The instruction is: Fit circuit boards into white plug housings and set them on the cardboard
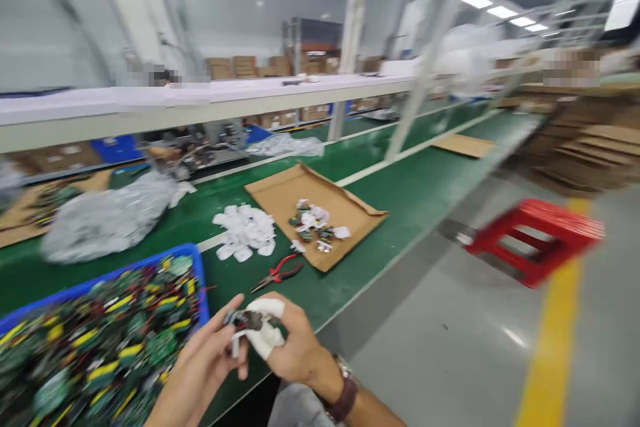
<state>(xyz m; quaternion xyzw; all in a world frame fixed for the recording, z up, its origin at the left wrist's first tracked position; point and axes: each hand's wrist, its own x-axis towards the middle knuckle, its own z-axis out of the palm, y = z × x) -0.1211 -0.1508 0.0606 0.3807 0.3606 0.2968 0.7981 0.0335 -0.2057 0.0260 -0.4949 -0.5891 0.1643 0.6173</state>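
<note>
Both my hands meet over the green bench, around a small dark circuit board (253, 320) with a white piece hanging below its left end. My right hand (297, 343) grips its right end between thumb and fingers. White material (267, 341) shows at those fingertips; I cannot tell whether it is finger covering or a plastic part. The thumb and fingers of my left hand (207, 353) close on the board's left end. Just beyond lie red-handled pliers (277, 273). A blue bin (200, 273) to the left holds many circuit boards with yellow parts.
White plastic pieces (245, 230) are heaped behind the pliers. A cardboard sheet (273, 190) bears boards and white parts. Bubble wrap (113, 217) lies at left, under a raised white shelf (240, 93). A red stool (537, 237) stands on the floor at right, near stacked cardboard (595, 153).
</note>
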